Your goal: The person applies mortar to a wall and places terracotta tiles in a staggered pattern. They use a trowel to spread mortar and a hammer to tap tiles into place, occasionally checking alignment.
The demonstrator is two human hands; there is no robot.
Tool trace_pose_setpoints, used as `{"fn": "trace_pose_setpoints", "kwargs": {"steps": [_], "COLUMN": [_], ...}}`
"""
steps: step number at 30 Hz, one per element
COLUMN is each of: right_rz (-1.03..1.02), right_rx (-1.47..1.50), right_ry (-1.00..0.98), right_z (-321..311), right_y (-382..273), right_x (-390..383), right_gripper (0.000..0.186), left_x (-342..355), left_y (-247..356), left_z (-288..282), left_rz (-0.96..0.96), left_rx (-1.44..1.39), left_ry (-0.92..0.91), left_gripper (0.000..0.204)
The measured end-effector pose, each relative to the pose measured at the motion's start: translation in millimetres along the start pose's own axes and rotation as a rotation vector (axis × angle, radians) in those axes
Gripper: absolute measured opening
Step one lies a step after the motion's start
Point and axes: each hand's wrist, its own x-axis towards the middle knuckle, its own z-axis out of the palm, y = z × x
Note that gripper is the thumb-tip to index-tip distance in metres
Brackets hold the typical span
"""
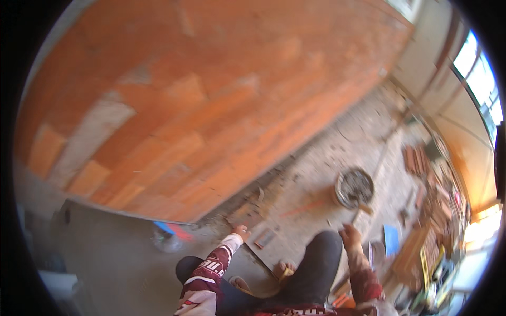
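Note:
My left hand [242, 232] is closed at the near edge of a reddish-brown tile [246, 216], beside the foot of the tiled surface; blur softens the fingers. A smaller rectangular piece of tile [265, 238] lies on the floor just to its right. Beside my bent right knee, my right hand [350, 236] is loosely curled with the fingers a little apart, and nothing shows in it. Beyond that hand stands a round bucket [354, 188] of grey mortar, a pale block-like piece [365, 208] at its near rim.
A large surface of orange tiles [174, 121] with a grey untiled strip [95, 134] fills the upper left. Stacked tiles [416, 160] and rubble line the right. A blue flat piece [390, 240] lies there. Left of me is a clear plastic item [167, 241].

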Motion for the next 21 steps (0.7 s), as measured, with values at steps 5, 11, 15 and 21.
{"fn": "trace_pose_setpoints", "kwargs": {"steps": [5, 11, 15, 21], "right_rz": [-0.106, -0.192, -0.327, -0.386], "right_rx": [-0.791, -0.471, -0.196, -0.033], "right_ry": [-0.395, -0.722, -0.752, -1.046], "right_z": [-38, -20, -56, -131], "right_y": [-19, -115, -240, -323], "right_x": [-85, -113, -131, -202], "right_gripper": [0.029, 0.049, 0.045, 0.039], "left_x": [-68, -171, -329, -532], "left_y": [1, -35, 22, 99], "left_z": [-124, -173, -144, -72], "left_rz": [-0.107, -0.386, -0.555, -0.496], "left_rx": [0.257, 0.329, 0.228, -0.004], "left_ry": [0.111, 0.107, 0.032, -0.122], "left_gripper": [0.049, 0.052, 0.062, 0.073]}}
